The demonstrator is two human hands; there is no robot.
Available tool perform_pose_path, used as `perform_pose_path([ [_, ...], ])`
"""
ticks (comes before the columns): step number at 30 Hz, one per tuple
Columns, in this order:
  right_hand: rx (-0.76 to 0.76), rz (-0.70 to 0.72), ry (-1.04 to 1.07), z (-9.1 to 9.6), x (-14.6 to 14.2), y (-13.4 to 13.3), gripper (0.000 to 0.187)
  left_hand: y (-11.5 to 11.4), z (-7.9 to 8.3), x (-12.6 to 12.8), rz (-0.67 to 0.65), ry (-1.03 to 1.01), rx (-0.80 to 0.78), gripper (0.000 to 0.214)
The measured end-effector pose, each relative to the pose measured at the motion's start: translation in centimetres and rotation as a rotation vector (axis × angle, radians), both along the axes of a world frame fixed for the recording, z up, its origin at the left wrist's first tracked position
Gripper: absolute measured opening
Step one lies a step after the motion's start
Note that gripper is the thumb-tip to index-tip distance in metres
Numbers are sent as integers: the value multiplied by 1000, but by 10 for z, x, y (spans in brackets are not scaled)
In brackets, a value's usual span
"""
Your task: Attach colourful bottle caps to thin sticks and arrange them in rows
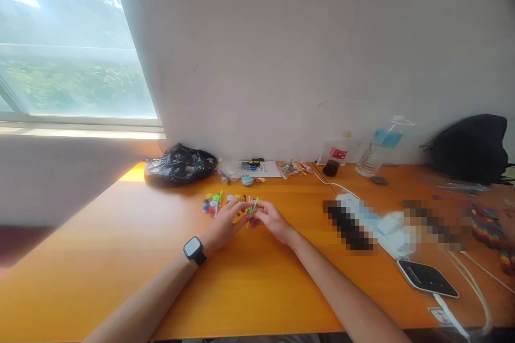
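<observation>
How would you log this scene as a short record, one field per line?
Left hand: fingertips at a thin green piece
Right hand: fingertips at the same piece; exact grip too small to tell
Worn, left side: dark-banded watch
Back of table: black plastic bag, white paper
Right side: clear bottle, device with white cable

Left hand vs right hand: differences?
Watch: the left hand has a watch at its wrist; the right hand has none.
Place: the left hand is beside the colored pots; the right hand is farther from them.
Shared: both are ungloved, fingers at the green stick; which one grips it isn't clear.
</observation>
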State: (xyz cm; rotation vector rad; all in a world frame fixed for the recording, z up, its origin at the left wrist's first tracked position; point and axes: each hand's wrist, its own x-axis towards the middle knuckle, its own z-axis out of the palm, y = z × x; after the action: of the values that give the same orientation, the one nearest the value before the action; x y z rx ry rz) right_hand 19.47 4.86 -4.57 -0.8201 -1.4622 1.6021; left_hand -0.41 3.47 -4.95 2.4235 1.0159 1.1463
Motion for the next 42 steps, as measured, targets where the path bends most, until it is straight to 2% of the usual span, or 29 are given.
perform_pose_path([
  [8,-56,47,17,-4,6,3,33,0,0,0,-33,71,47,35],
  [18,-57,188,14,-10,9,3,36,6,0,-5,-92,142,5,25],
  [25,-55,220,2,-13,9,3,24,0,2,-1,-106,162,-16,22],
  [30,-70,227,-1,-12,7,1,20,-6,7,5,-154,125,-93,12],
  [38,-190,222,-26,-8,-1,-9,24,-4,-3,6,-188,87,-114,15],
  [40,-176,200,-30,-7,-1,-6,23,-2,-2,3,-150,46,-140,14],
  [42,-128,108,-57,-9,1,1,26,1,-2,0,-52,-25,-183,15],
])
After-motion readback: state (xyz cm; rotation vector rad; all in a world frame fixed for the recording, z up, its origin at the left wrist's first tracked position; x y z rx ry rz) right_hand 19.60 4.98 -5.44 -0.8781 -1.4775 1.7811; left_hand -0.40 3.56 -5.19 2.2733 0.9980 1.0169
